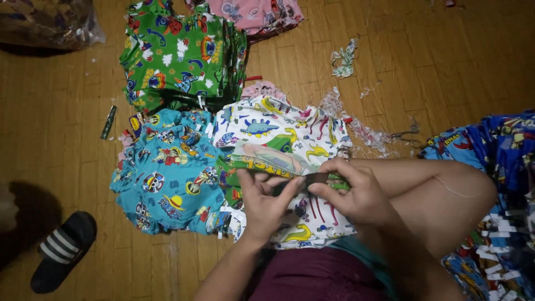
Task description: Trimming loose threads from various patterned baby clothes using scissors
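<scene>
Left hand (pixel 266 205) and right hand (pixel 350 192) pinch a small, soft green printed cloth piece (pixel 273 163) by its dark edge; light, limp, best gripped at the hem.

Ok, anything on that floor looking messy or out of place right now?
Yes. Shredded fabric scraps are strewn over the wooden floor right of the white dinosaur-print pile, with scissors lying loose among them. A single striped slipper sits alone at lower left. Both hands pinch one printed piece.
</scene>
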